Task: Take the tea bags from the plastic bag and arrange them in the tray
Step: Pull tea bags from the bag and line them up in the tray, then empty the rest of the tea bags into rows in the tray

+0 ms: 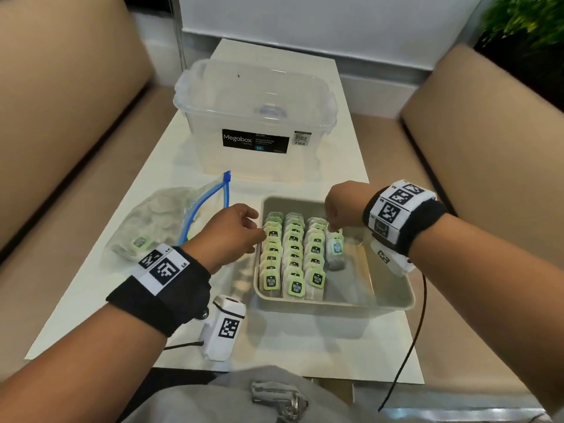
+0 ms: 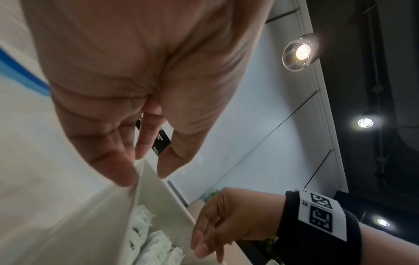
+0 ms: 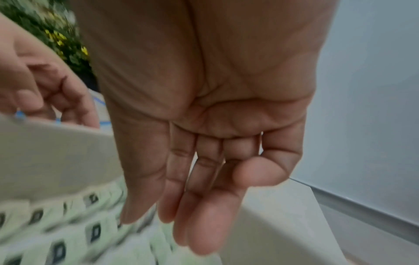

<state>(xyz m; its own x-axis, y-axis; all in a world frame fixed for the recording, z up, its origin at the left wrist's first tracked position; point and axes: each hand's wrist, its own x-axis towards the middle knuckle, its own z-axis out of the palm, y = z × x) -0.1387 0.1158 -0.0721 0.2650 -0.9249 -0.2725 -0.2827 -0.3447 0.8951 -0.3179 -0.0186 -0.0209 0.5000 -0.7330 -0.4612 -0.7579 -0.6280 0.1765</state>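
Near edge of the white table (image 1: 183,141): grey fabric and a metal clip at the bottom of the head view, partly cut off. A white tagged device (image 1: 224,326) lies near the table's near-left edge, cable attached.

Beige tray (image 1: 393,296) sits on the table's near-right part. Tea bags (image 1: 293,254) stand in it in three tight rows against its left wall: white paper pouches, each with a light-green tag carrying a dark printed logo, tags facing the near edge. A fourth row has just one bag (image 1: 336,250), paler blue-green tag, right of the third row. The tray's right part is bare.

Left hand (image 1: 232,236) is at the tray's left wall, fingers loosely curled; the left wrist view shows fingertips (image 2: 124,172) at the tray rim with nothing held. Right hand (image 1: 341,210) hangs over the far end of the fourth row, fingers (image 3: 204,224) straight and relaxed, pointing down, nothing between them. Both wrists wear black bands with printed markers.

Plastic bag (image 1: 158,224) lies at the table's left edge, left of the tray, blue zip open, a few tea bags inside showing through hazily.

Farther back: a clear Megabox storage box (image 1: 256,117), lid on, mid-table. Beige seats flank both sides; a green plant is at far right.
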